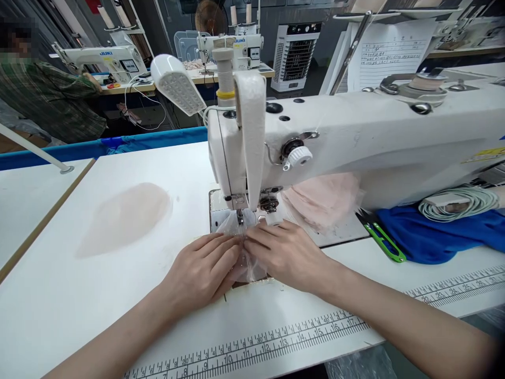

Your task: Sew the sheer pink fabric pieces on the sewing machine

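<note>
A sheer, pale fabric piece [249,269] lies under the presser foot [240,217] of a white sewing machine [339,131]. My left hand [203,266] grips its left side just in front of the foot, fingers bent and close together. On the other side my right hand [286,250] holds the same fabric, with its fingertips close to those of the left. The thumbs and the undersides of the fingers are hidden. To the left, a sheer pinkish petal-shaped piece [128,218] lies flat on the white table [51,316].
A pile of pink sheer pieces [323,200] lies beneath the machine arm. Right of it are green-handled thread snips [382,242], blue cloth [430,237] and a coiled cord [457,202]. A ruler strip [252,352] runs along the front edge. A person [51,95] works at another machine behind.
</note>
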`<act>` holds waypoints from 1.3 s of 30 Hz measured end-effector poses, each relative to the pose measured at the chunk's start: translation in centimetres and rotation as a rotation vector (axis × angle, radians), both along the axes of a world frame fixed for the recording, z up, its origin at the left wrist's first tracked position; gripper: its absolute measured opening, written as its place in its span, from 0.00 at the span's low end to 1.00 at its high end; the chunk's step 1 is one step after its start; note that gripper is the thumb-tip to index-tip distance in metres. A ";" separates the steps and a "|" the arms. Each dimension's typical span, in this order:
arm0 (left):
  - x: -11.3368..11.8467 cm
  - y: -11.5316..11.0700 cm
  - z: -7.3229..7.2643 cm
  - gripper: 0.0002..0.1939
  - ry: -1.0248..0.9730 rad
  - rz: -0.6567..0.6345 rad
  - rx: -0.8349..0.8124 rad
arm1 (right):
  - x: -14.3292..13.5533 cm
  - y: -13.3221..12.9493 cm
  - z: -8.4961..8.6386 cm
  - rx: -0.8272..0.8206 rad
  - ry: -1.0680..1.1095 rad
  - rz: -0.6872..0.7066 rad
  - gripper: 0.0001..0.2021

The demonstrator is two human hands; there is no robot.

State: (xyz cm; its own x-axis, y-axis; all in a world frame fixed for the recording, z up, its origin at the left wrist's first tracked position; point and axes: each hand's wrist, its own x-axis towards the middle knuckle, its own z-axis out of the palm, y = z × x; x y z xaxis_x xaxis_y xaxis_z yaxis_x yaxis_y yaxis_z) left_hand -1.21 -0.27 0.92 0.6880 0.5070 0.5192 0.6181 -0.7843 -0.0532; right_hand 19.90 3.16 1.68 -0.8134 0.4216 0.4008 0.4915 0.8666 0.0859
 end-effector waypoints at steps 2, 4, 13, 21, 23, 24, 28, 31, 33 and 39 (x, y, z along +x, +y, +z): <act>0.1 0.0 -0.1 0.15 0.036 0.026 0.004 | 0.0 -0.1 -0.4 0.038 0.013 0.042 0.11; 0.1 0.0 -0.3 0.18 0.075 0.046 0.009 | 0.1 -0.1 -0.6 0.041 0.029 0.069 0.11; -0.1 -0.1 -0.7 0.19 0.153 0.046 0.087 | 0.2 -0.1 -0.7 0.019 0.069 0.090 0.12; -0.1 0.1 -0.5 0.18 0.171 0.028 0.086 | 0.3 0.1 -0.7 0.035 0.060 0.106 0.12; -0.1 0.2 -0.4 0.17 0.169 0.030 0.090 | 0.2 0.2 -0.6 0.036 0.055 0.101 0.12; -0.1 0.3 -0.4 0.17 0.168 0.032 0.092 | 0.2 0.2 -0.6 0.033 0.050 0.096 0.12; 0.0 0.6 -0.5 0.16 0.160 0.043 0.078 | 0.1 0.3 -0.6 0.034 0.035 0.081 0.11; 0.0 0.7 -0.5 0.16 0.157 0.068 0.064 | 0.2 0.6 -0.8 0.044 0.044 0.071 0.11; 0.0 0.6 -0.5 0.16 0.152 0.070 0.062 | 0.2 0.7 -0.9 0.046 0.042 0.065 0.11; 0.1 -0.1 -0.5 0.16 0.128 0.007 0.070 | 0.2 0.7 -1.1 0.098 0.019 0.059 0.10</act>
State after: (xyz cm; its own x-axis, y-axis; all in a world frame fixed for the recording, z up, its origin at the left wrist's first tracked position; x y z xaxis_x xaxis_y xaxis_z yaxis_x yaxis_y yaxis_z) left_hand -1.07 -0.36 0.47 0.7475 0.4778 0.4615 0.6081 -0.7718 -0.1859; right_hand 20.12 3.83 0.57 -0.8274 0.3310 0.4537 0.4419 0.8822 0.1625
